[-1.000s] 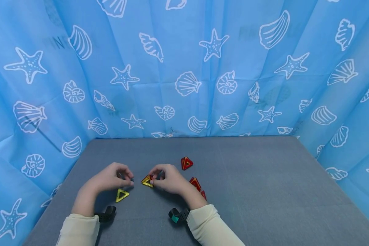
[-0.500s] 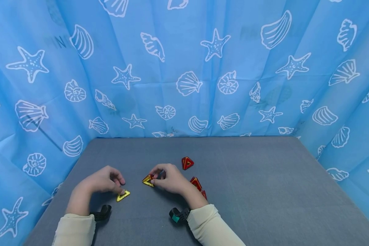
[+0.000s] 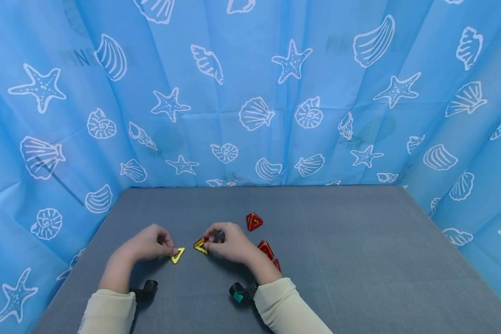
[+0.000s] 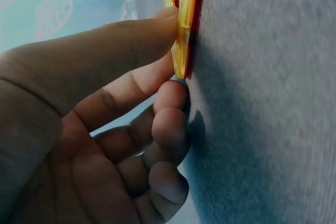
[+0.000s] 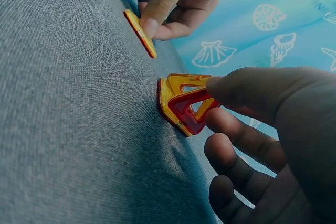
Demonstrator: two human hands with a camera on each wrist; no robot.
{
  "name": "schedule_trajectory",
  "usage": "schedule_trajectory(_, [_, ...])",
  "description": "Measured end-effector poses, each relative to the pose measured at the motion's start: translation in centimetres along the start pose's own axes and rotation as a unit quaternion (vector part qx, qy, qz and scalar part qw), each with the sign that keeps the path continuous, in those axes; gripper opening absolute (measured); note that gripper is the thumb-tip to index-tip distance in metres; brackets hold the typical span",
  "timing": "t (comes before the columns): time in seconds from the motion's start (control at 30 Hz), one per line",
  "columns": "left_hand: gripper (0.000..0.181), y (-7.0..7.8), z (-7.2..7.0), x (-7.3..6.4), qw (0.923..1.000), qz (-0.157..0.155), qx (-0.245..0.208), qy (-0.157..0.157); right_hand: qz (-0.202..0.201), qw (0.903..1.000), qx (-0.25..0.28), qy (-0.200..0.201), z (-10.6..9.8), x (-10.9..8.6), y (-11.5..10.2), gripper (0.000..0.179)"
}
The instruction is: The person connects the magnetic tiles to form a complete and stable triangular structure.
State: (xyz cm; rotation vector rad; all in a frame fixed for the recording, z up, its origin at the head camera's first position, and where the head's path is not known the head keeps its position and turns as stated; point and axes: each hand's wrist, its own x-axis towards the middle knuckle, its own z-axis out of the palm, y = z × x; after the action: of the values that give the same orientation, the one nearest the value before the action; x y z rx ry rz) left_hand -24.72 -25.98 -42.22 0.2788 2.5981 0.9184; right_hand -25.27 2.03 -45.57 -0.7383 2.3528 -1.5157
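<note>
My left hand (image 3: 148,245) pinches a yellow triangular magnetic tile (image 4: 183,51) between thumb and finger, just above the grey cloth or touching it; I cannot tell which. In the right wrist view that tile (image 5: 139,32) tilts near the cluster. The right hand (image 3: 229,243) pinches a small joined cluster of triangular tiles, with a yellow tile (image 5: 176,81) and a red tile (image 5: 195,125) leaning together in a pyramid-like shape. A short gap separates the loose yellow tile from this cluster. The cluster's far side is hidden.
A red tile pyramid (image 3: 253,221) stands beyond the right hand. More red tiles (image 3: 265,249) lie beside the right forearm, partly covered by it. The grey table (image 3: 359,250) backs onto a blue curtain (image 3: 250,93) with shell prints.
My left hand first moved back to the loose yellow tile, took hold of it, and brought it rightward and away toward the cluster. The right hand has kept its hold, almost still.
</note>
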Motion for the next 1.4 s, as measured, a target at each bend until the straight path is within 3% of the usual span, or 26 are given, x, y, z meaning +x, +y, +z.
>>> schedule_trajectory(0.37, [0.016,0.9,0.4,0.1,1.0,0.002,0.006,0.006,-0.007,1.0,0.004,0.0,0.0,0.0,-0.3,0.017])
schedule_trajectory(0.7, [0.015,1.0,0.7,0.6,0.9991,0.041,-0.008,0.006,-0.006,0.9999,0.008,-0.002,0.0,0.0,0.0,0.015])
schedule_trajectory(1.4, [0.011,1.8,1.9,1.6,0.9962,0.083,-0.025,0.01,-0.006,0.9999,-0.008,0.007,0.0,-0.1,0.2,0.013])
